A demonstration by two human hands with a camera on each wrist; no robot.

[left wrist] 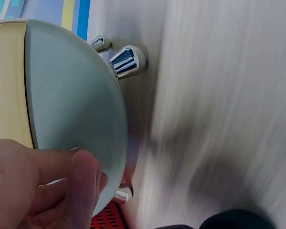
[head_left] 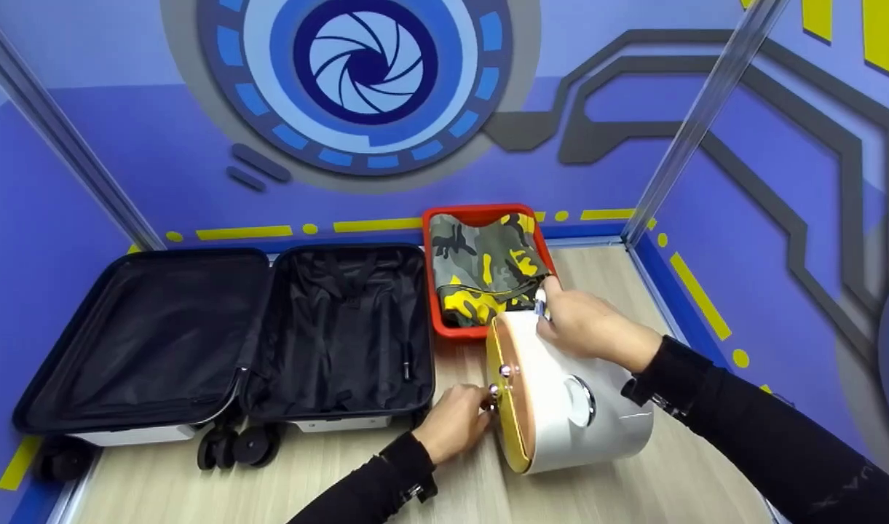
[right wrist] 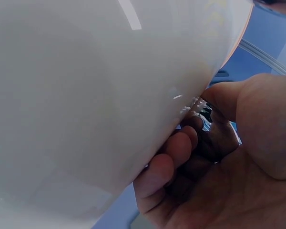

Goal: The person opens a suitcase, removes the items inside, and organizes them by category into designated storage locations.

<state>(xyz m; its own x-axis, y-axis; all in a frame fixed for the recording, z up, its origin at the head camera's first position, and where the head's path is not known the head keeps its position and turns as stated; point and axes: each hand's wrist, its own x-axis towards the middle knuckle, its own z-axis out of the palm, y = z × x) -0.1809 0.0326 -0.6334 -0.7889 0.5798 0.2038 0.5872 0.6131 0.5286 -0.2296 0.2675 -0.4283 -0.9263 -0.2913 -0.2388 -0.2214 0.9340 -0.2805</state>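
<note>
A glossy white rounded box (head_left: pixel 560 437) stands on the table with its gold-tinted front (head_left: pixel 513 407) facing left. On that front my left hand (head_left: pixel 455 422) pinches a small chrome knob (head_left: pixel 494 390), thumb and fingertips together. The left wrist view shows the front split into a yellow panel (left wrist: pixel 7 86) and a grey-green panel (left wrist: pixel 76 90), with chrome feet (left wrist: pixel 128 62) along the edge. At the box's top, beside the basket, my right hand (head_left: pixel 590 327) curls round a chrome fitting (right wrist: pixel 205 113), partly hidden by its fingers.
An open black-lined suitcase (head_left: pixel 342 327) lies flat on the left, its wheels (head_left: pixel 255 444) towards me. Behind the box is a red basket (head_left: pixel 438 331) with folded camouflage cloth (head_left: pixel 480 255). Painted panels (head_left: pixel 597 196) wall in the back and sides.
</note>
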